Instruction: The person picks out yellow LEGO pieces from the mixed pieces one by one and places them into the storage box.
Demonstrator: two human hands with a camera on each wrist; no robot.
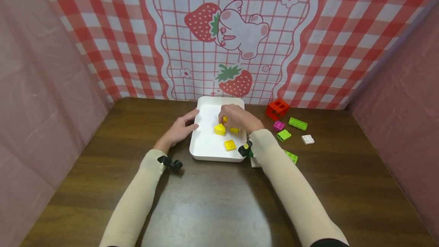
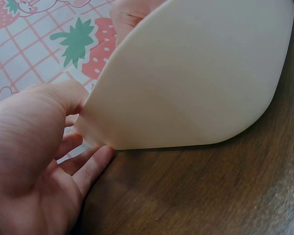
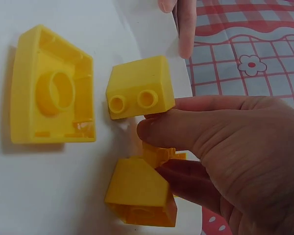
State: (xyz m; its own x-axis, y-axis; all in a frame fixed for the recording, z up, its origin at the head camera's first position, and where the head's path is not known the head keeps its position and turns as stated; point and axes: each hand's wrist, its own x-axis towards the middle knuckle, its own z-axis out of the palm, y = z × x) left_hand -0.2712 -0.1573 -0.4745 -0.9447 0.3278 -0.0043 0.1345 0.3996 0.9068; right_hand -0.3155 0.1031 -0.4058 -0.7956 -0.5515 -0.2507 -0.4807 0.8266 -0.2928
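Note:
A white tray lies on the table with several yellow toy bricks in it. At its left side is my left hand, the thumb over the rim and the other fingers against the outer wall. Inside the tray, my right hand pinches a small yellow brick, mostly hidden by the fingers. Close beside the thumb sits a sloped yellow brick with two studs. Another sloped brick lies on the hand's other side. A flat yellow brick rests nearer to me, its hollow underside showing in the right wrist view.
Right of the tray lie a red block, a magenta brick, lime bricks and a white brick. My right sleeve partly covers more bricks. A checked strawberry cloth hangs behind the table.

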